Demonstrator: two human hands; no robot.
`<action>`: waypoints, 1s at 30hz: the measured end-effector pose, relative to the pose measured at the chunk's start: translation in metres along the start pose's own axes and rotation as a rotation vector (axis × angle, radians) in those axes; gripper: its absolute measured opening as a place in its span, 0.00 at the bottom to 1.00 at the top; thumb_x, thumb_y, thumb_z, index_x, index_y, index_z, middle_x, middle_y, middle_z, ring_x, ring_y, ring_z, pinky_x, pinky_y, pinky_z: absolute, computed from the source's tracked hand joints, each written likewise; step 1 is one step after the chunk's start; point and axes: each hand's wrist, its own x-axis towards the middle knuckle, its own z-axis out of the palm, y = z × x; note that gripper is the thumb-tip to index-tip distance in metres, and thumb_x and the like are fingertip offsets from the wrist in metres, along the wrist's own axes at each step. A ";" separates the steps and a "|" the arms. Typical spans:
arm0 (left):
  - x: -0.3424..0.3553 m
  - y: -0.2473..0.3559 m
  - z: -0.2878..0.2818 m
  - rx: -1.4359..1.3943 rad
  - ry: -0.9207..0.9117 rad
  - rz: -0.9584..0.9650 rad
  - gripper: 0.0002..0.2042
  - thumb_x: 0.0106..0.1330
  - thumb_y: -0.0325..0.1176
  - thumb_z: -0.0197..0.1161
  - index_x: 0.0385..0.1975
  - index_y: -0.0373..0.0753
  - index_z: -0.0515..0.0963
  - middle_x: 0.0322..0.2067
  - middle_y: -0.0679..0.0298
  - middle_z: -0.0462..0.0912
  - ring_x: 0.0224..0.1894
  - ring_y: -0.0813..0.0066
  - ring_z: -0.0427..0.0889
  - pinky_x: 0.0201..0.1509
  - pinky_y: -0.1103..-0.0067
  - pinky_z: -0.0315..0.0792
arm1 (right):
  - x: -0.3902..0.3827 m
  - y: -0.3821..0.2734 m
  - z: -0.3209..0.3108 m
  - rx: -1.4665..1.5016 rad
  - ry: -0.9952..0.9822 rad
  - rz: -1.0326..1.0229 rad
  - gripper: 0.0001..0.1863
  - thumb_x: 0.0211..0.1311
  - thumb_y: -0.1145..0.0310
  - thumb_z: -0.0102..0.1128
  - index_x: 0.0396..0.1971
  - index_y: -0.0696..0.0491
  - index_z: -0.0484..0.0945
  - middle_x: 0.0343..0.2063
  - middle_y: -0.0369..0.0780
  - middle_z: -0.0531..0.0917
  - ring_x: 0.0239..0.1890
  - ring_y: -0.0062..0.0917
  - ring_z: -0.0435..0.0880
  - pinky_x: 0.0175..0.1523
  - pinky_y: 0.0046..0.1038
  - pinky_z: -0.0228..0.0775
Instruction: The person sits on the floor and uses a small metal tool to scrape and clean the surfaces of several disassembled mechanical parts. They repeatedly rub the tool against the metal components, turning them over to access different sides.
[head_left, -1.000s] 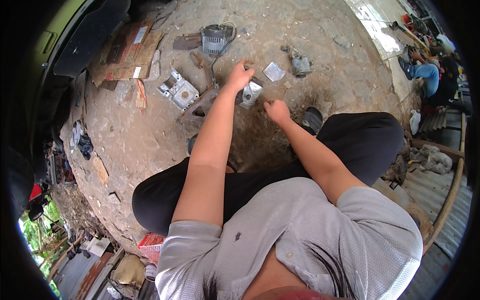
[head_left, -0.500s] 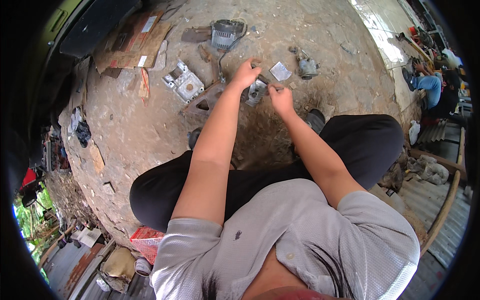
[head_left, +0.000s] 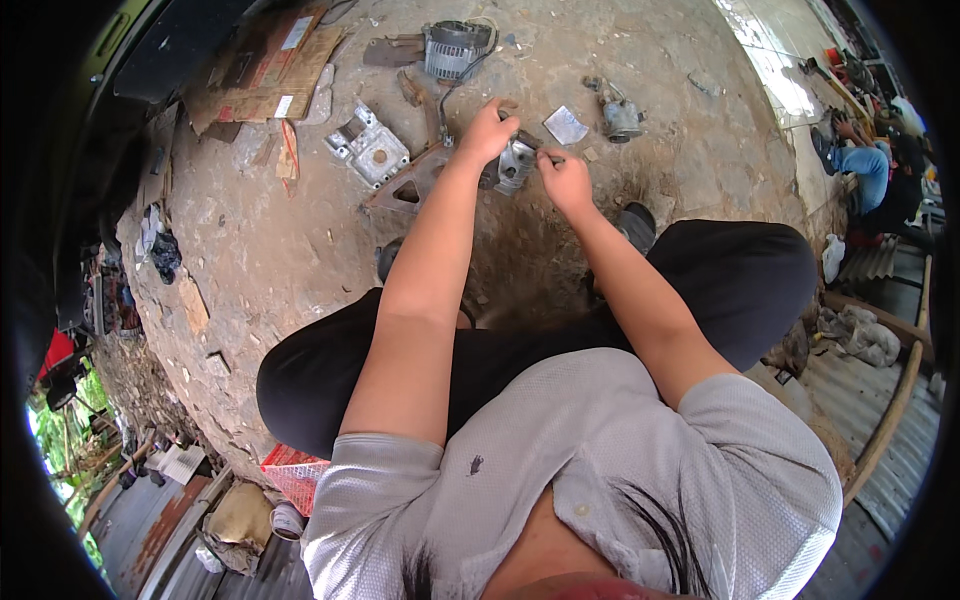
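Note:
A ribbed silver metal casting (head_left: 514, 168) rests on the dirt floor between my hands. Across its top runs a narrow dark bar (head_left: 527, 141), whose exact kind is too small to tell. My left hand (head_left: 487, 133) is closed on the far end of this bar, thumb and finger curled round it. At the near end, my right hand (head_left: 567, 182) pinches it with bent fingers. A square grey sheet (head_left: 566, 126) lies just beyond my right hand. To the left, a flat silver metal housing (head_left: 370, 147) lies beside a brown triangular metal bracket (head_left: 408, 190).
An alternator-like ribbed unit (head_left: 456, 50) with a cable sits farther off. A small round metal part (head_left: 620, 117) stands at right. Flattened cardboard (head_left: 265, 75) lies far left, a red plastic basket (head_left: 295, 472) near my left knee. Another person (head_left: 865, 170) sits at far right.
The whole scene sits slightly higher in the picture. Both hands still grip the dark bar over the casting, with only a small shift in their position.

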 end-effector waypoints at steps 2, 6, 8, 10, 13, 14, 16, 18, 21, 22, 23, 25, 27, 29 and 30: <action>-0.002 0.003 0.000 0.013 -0.049 -0.097 0.21 0.67 0.36 0.63 0.59 0.37 0.80 0.36 0.54 0.87 0.35 0.68 0.83 0.47 0.71 0.76 | 0.000 0.005 0.003 0.106 0.049 -0.112 0.20 0.67 0.52 0.60 0.49 0.47 0.91 0.43 0.54 0.89 0.48 0.53 0.88 0.56 0.46 0.81; 0.002 0.024 0.004 0.041 -0.139 -0.226 0.23 0.65 0.35 0.64 0.60 0.35 0.80 0.45 0.49 0.89 0.45 0.59 0.87 0.54 0.67 0.77 | -0.006 0.056 0.009 -0.362 -0.083 0.040 0.17 0.70 0.55 0.61 0.47 0.48 0.91 0.42 0.55 0.89 0.45 0.53 0.89 0.53 0.42 0.82; 0.003 0.026 0.006 0.030 -0.120 -0.191 0.23 0.65 0.35 0.64 0.60 0.35 0.80 0.45 0.49 0.89 0.45 0.59 0.87 0.54 0.68 0.77 | -0.005 0.064 0.012 -0.304 -0.052 0.037 0.17 0.70 0.55 0.61 0.46 0.48 0.91 0.42 0.55 0.89 0.45 0.53 0.89 0.53 0.43 0.82; 0.004 0.017 0.005 0.028 -0.089 -0.159 0.23 0.65 0.36 0.64 0.59 0.35 0.80 0.45 0.48 0.89 0.45 0.59 0.88 0.54 0.68 0.77 | -0.004 0.048 0.015 -0.184 -0.014 -0.004 0.17 0.70 0.54 0.60 0.47 0.47 0.91 0.41 0.55 0.89 0.47 0.53 0.89 0.55 0.44 0.81; 0.006 0.008 0.002 0.034 -0.074 -0.120 0.23 0.65 0.36 0.64 0.59 0.35 0.80 0.45 0.48 0.89 0.46 0.58 0.88 0.55 0.68 0.77 | 0.002 -0.002 0.003 0.006 0.046 -0.091 0.19 0.68 0.53 0.59 0.48 0.46 0.91 0.42 0.55 0.89 0.49 0.53 0.88 0.58 0.47 0.80; 0.002 0.007 0.003 0.026 -0.082 -0.122 0.22 0.65 0.36 0.64 0.59 0.35 0.80 0.46 0.47 0.89 0.47 0.57 0.88 0.55 0.68 0.77 | 0.001 0.002 0.005 0.004 0.043 -0.116 0.19 0.68 0.52 0.59 0.48 0.45 0.91 0.42 0.55 0.89 0.49 0.53 0.88 0.58 0.47 0.80; 0.004 0.016 0.005 0.032 -0.122 -0.154 0.22 0.65 0.36 0.64 0.58 0.35 0.80 0.46 0.47 0.89 0.49 0.57 0.88 0.56 0.68 0.77 | 0.000 0.025 0.006 -0.130 -0.004 -0.099 0.19 0.68 0.51 0.60 0.48 0.45 0.91 0.41 0.55 0.89 0.49 0.53 0.88 0.57 0.48 0.80; 0.007 0.022 0.008 0.050 -0.168 -0.234 0.22 0.65 0.36 0.64 0.58 0.35 0.80 0.46 0.47 0.89 0.50 0.56 0.88 0.57 0.67 0.77 | -0.007 0.063 0.011 -0.400 -0.114 -0.010 0.18 0.69 0.51 0.61 0.47 0.45 0.91 0.41 0.54 0.89 0.48 0.52 0.88 0.55 0.47 0.81; 0.007 0.019 0.011 0.037 -0.069 -0.121 0.20 0.65 0.34 0.62 0.57 0.36 0.81 0.29 0.61 0.84 0.29 0.73 0.79 0.39 0.73 0.73 | -0.001 0.060 0.015 -0.317 -0.028 0.047 0.19 0.69 0.50 0.62 0.47 0.45 0.91 0.43 0.53 0.89 0.46 0.52 0.89 0.53 0.47 0.81; 0.007 0.012 0.008 0.015 -0.053 -0.106 0.21 0.65 0.34 0.63 0.57 0.36 0.81 0.29 0.61 0.84 0.29 0.73 0.79 0.39 0.73 0.73 | 0.003 0.035 0.013 -0.228 0.009 0.020 0.17 0.70 0.52 0.62 0.48 0.45 0.91 0.45 0.52 0.90 0.44 0.51 0.90 0.52 0.45 0.82; 0.010 0.006 0.008 -0.011 -0.041 -0.089 0.21 0.65 0.34 0.63 0.57 0.36 0.81 0.29 0.60 0.84 0.29 0.73 0.79 0.39 0.73 0.74 | 0.007 0.020 0.011 -0.099 0.035 -0.075 0.17 0.70 0.53 0.62 0.48 0.45 0.91 0.45 0.52 0.90 0.44 0.50 0.90 0.52 0.44 0.82; 0.009 0.001 0.009 -0.011 -0.042 -0.073 0.21 0.65 0.34 0.63 0.58 0.37 0.81 0.28 0.60 0.84 0.29 0.72 0.79 0.38 0.73 0.74 | 0.015 0.004 0.008 0.169 0.104 -0.255 0.16 0.70 0.54 0.63 0.48 0.45 0.91 0.46 0.51 0.90 0.42 0.48 0.91 0.51 0.41 0.82; 0.009 0.003 0.010 0.036 -0.057 -0.069 0.22 0.64 0.34 0.63 0.58 0.37 0.81 0.28 0.60 0.84 0.29 0.72 0.79 0.38 0.73 0.74 | 0.006 0.014 0.007 0.095 0.108 -0.229 0.14 0.71 0.58 0.64 0.47 0.47 0.91 0.45 0.50 0.90 0.40 0.46 0.91 0.49 0.38 0.82; 0.012 0.013 0.019 0.020 -0.097 -0.100 0.22 0.64 0.34 0.63 0.58 0.37 0.81 0.30 0.59 0.84 0.30 0.72 0.79 0.39 0.72 0.74 | 0.001 0.058 0.013 0.121 0.148 -0.200 0.14 0.71 0.58 0.64 0.47 0.48 0.91 0.45 0.50 0.90 0.40 0.46 0.91 0.49 0.38 0.82; 0.012 0.013 0.016 0.023 -0.102 -0.128 0.22 0.64 0.35 0.63 0.58 0.37 0.81 0.31 0.59 0.85 0.30 0.72 0.79 0.40 0.72 0.74 | 0.002 0.051 0.012 0.035 0.111 -0.134 0.14 0.71 0.59 0.64 0.47 0.49 0.91 0.44 0.50 0.90 0.40 0.46 0.91 0.49 0.38 0.82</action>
